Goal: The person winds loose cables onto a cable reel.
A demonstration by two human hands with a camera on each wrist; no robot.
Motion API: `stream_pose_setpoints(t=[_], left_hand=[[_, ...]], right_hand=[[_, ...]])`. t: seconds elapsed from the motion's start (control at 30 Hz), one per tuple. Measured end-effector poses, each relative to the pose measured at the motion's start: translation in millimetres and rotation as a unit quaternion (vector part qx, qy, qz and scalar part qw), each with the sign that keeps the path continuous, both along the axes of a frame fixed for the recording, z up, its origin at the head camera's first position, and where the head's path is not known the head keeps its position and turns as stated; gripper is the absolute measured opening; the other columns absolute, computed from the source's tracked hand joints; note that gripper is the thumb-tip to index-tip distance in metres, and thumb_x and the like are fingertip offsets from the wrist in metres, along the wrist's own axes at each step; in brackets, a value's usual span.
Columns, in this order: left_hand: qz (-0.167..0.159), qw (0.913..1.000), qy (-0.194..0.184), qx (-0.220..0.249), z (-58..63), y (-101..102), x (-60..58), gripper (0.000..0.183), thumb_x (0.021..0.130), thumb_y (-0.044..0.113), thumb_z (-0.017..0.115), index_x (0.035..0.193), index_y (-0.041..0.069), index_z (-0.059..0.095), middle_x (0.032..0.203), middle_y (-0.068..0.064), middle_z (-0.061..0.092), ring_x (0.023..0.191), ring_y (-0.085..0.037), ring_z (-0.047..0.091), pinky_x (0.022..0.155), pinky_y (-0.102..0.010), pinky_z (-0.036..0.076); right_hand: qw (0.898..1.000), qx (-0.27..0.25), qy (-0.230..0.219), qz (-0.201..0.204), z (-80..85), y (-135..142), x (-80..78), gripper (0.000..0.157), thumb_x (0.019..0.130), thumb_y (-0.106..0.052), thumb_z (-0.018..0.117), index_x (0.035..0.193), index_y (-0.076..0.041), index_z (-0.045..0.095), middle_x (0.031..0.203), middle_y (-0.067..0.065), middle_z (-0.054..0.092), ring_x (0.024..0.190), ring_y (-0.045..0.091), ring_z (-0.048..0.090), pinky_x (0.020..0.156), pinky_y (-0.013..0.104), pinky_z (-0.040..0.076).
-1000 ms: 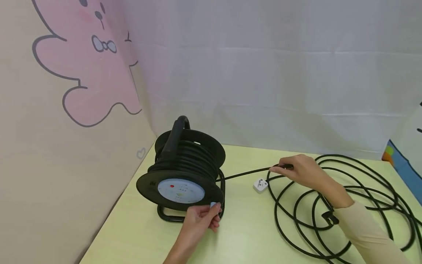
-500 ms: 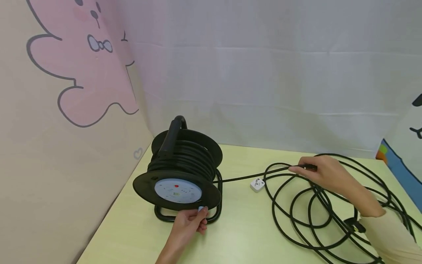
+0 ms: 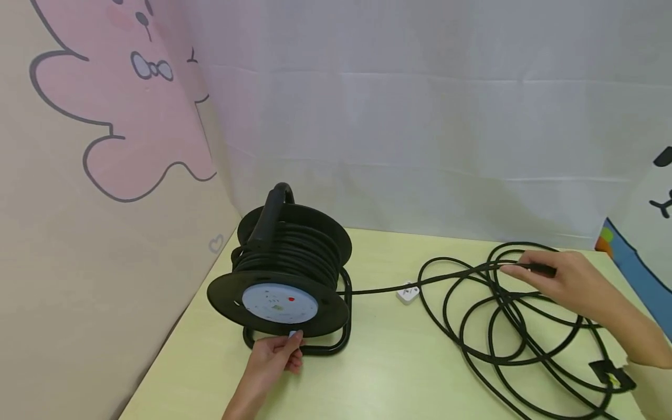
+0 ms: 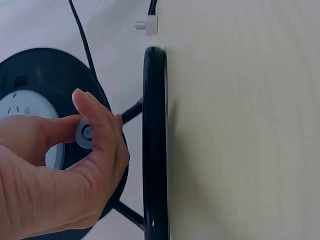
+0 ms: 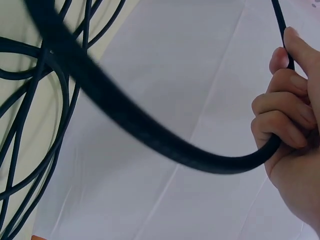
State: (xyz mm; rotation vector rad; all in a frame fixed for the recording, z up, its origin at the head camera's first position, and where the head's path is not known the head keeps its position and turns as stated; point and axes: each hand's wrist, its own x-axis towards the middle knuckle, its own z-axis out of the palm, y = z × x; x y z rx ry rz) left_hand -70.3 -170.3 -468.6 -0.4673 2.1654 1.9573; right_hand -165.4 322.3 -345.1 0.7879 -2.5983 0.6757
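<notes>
A black cable reel (image 3: 278, 274) stands on its tubular frame, with cable wound on its drum and a pale blue socket disc (image 3: 280, 303) on its front flange. My left hand (image 3: 270, 359) pinches a small pale knob (image 4: 83, 134) at the flange's lower edge between thumb and forefinger. From the drum a black cable (image 3: 378, 290) runs taut to the right. My right hand (image 3: 572, 286) grips that cable above the loose coils; in the right wrist view the fingers curl round it and a thick bend hangs out below the little finger.
Loose cable loops (image 3: 504, 356) spread over the right side of the pale yellow table (image 3: 378, 367). A white plug (image 3: 408, 296) lies beside the taut cable, pins showing. White sheeting (image 3: 420, 146) hangs behind the table, and a wall with a pink bear print (image 3: 147, 128) stands at left.
The knob has swung left along the bottom with my left hand, and the disc's red spot has moved from left to right: the reel has turned. My right hand has moved rightward along with its grip.
</notes>
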Motion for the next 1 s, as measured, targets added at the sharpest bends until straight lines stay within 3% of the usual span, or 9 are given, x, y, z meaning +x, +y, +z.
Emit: stream_pose_setpoints(t=[0.33, 0.53, 0.77, 1.0], left_hand=[[0.07, 0.9971, -0.017, -0.024, 6.8, -29.0, 1.6, 0.037, 0.103, 0.022, 0.066, 0.098, -0.015, 0.07, 0.077, -0.009, 0.067, 0.065, -0.016, 0.064, 0.06, -0.027, 0.06], [0.081, 0.9962, -0.021, -0.023, 11.6, -44.2, 2.3, 0.038, 0.103, 0.024, 0.066, 0.104, -0.014, 0.069, 0.082, -0.01, 0.068, 0.068, -0.016, 0.066, 0.063, -0.028, 0.06], [0.1, 0.9946, -0.03, -0.007, 28.0, -63.4, 5.5, 0.039, 0.103, 0.021, 0.064, 0.116, -0.016, 0.067, 0.087, -0.008, 0.071, 0.07, -0.012, 0.068, 0.067, -0.025, 0.061], [0.12, 0.9925, -0.019, 0.013, 49.3, -78.4, 5.7, 0.043, 0.106, 0.026, 0.062, 0.12, -0.014, 0.066, 0.082, -0.001, 0.069, 0.068, -0.008, 0.066, 0.066, -0.022, 0.06]], right_hand=[[0.999, -0.022, -0.008, -0.042, 2.0, 20.8, 11.8, 0.032, 0.085, -0.005, 0.083, 0.076, -0.028, 0.063, 0.057, -0.016, 0.035, 0.048, 0.002, 0.033, 0.046, 0.022, 0.026], [0.997, -0.016, -0.016, -0.069, 5.9, 32.2, 20.4, 0.033, 0.086, -0.006, 0.082, 0.072, -0.026, 0.06, 0.058, -0.015, 0.035, 0.049, 0.004, 0.033, 0.049, 0.023, 0.025], [0.999, -0.003, 0.01, -0.053, -2.0, 47.6, 26.0, 0.024, 0.087, -0.003, 0.081, 0.076, -0.02, 0.067, 0.058, -0.019, 0.036, 0.049, 0.0, 0.031, 0.046, 0.021, 0.024], [0.996, 0.006, -0.051, -0.077, -12.2, 48.3, 28.6, 0.006, 0.092, -0.009, 0.077, 0.088, -0.011, 0.073, 0.062, -0.016, 0.045, 0.052, 0.003, 0.036, 0.047, 0.023, 0.026]])
